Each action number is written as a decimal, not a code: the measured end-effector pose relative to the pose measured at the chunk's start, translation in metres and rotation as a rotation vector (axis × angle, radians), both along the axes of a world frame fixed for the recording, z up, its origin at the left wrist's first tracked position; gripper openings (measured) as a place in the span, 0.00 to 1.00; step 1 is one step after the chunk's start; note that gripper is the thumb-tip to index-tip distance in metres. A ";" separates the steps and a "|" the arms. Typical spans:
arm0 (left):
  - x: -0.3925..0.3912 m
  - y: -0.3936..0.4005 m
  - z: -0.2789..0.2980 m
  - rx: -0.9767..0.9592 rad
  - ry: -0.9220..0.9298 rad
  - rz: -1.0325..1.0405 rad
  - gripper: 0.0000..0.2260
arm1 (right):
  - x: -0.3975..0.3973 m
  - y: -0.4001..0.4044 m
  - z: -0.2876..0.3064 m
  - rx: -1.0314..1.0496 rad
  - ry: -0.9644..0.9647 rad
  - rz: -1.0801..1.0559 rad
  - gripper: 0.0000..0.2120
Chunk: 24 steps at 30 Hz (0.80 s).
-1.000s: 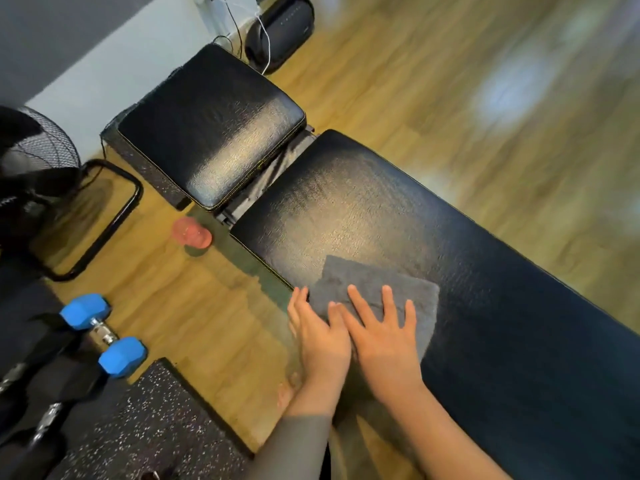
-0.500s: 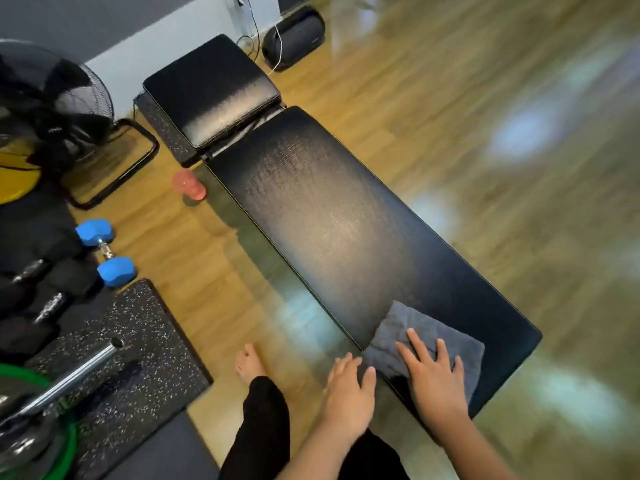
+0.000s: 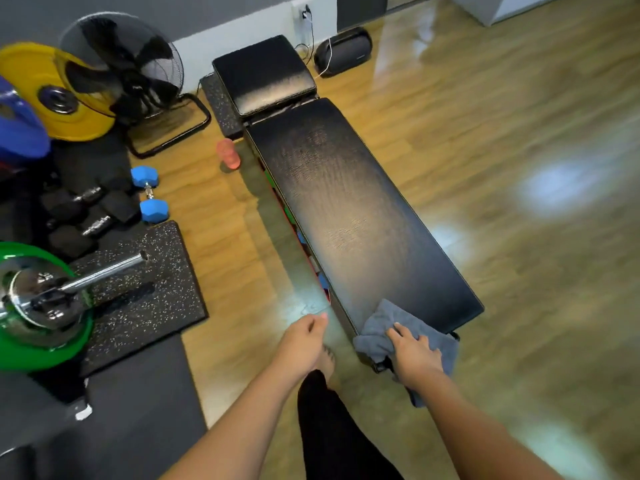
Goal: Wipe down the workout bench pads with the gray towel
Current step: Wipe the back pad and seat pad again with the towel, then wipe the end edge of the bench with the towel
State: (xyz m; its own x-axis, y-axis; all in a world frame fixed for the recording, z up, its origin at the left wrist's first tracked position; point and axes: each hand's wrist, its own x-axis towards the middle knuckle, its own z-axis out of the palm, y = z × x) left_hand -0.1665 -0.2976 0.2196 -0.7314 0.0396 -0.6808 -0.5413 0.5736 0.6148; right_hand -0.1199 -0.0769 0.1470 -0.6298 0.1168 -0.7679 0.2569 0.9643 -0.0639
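The black workout bench runs away from me: a long back pad [image 3: 349,216] and, beyond a gap, a smaller seat pad [image 3: 265,74]. The gray towel [image 3: 384,323] hangs bunched over the near end of the long pad, partly drooping off the edge. My right hand [image 3: 415,355] grips the towel at that near end. My left hand [image 3: 304,344] hovers over the floor to the left of the bench, fingers loosely curled, holding nothing.
A pink bottle [image 3: 228,154] stands on the wood floor left of the bench. Further left are a blue dumbbell [image 3: 149,195], black dumbbells, a speckled mat [image 3: 152,292], a barbell with a green plate [image 3: 41,306], a floor fan [image 3: 128,74] and a yellow plate. A speaker [image 3: 343,50] sits by the wall.
The towel has slid from the middle of the long pad to its near end and bunched up. My left hand has come off the pad. The view has pulled back.
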 end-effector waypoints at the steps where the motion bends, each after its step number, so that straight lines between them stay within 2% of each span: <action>1: 0.010 0.008 -0.001 0.011 0.000 0.029 0.18 | 0.006 0.005 0.002 0.006 0.002 0.021 0.38; 4: 0.046 0.035 -0.009 0.046 -0.024 0.083 0.18 | 0.025 0.021 0.002 -0.011 0.023 0.089 0.40; 7: 0.075 0.068 -0.010 0.065 -0.073 0.116 0.14 | 0.038 0.037 0.007 -0.001 0.033 0.132 0.41; 14: 0.097 0.147 -0.006 0.087 -0.086 0.321 0.10 | 0.046 0.086 0.018 -0.075 0.158 0.251 0.35; 16: 0.094 0.167 -0.007 0.093 -0.092 0.441 0.17 | 0.043 0.099 0.022 -0.119 0.203 0.292 0.33; 18: 0.090 0.181 -0.026 0.078 -0.095 0.577 0.36 | 0.039 0.114 0.028 -0.173 0.250 0.349 0.29; 19: 0.088 0.186 -0.040 0.074 -0.096 0.640 0.43 | 0.038 0.121 0.031 -0.195 0.273 0.395 0.27; 20: 0.085 0.193 -0.040 0.090 -0.113 0.676 0.43 | 0.037 0.129 0.035 -0.210 0.302 0.448 0.26; 24: 0.082 0.224 -0.009 0.251 -0.197 0.727 0.21 | 0.043 0.156 0.043 -0.238 0.428 0.628 0.26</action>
State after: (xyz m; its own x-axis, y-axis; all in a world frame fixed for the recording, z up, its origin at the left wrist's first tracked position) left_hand -0.0842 -0.0736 0.2106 -0.4995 -0.2322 -0.8346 -0.8393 -0.1090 0.5327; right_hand -0.0772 0.0787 0.1900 -0.7699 -0.4942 -0.4038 -0.4233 0.8690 -0.2564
